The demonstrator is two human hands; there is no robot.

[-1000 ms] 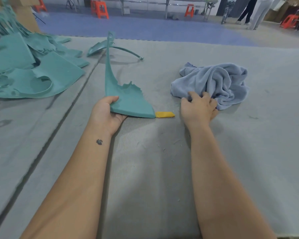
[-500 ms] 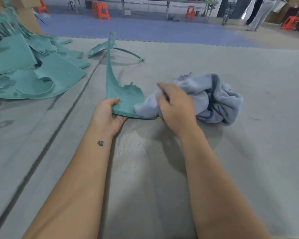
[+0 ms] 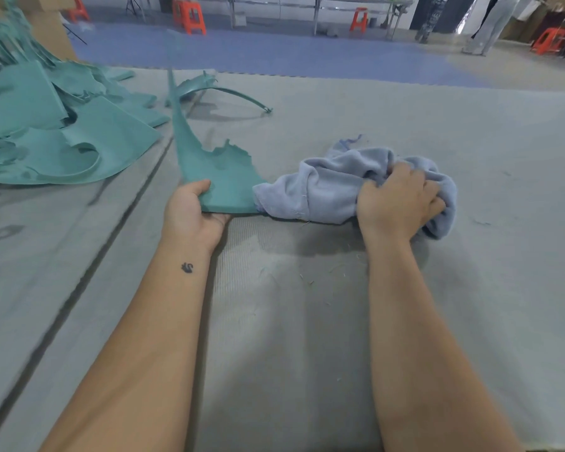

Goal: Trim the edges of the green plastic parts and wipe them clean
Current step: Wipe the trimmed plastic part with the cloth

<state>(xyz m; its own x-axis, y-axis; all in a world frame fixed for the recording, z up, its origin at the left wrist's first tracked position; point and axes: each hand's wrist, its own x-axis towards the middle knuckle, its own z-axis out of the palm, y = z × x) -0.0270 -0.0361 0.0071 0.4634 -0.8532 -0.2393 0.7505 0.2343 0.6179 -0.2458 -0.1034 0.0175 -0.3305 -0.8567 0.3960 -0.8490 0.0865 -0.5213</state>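
A green plastic part (image 3: 221,177) with a long thin spike and a ragged upper edge lies on the grey mat. My left hand (image 3: 193,213) grips its near corner, thumb on top. My right hand (image 3: 398,200) grips a crumpled light-blue cloth (image 3: 323,187), whose left end lies against the part's right tip. The yellow tool seen earlier is hidden, probably under the cloth.
A pile of green plastic parts (image 3: 56,135) covers the mat at the left. A curved green strip (image 3: 229,91) lies farther back. A dark seam (image 3: 88,265) runs diagonally across the mat. Orange stools (image 3: 190,17), tables and standing people fill the background floor.
My right hand took hold of the cloth, dragged it left over the part's tip, then swept right with it. The cloth now covers the yellow tool. My left hand kept its grip.
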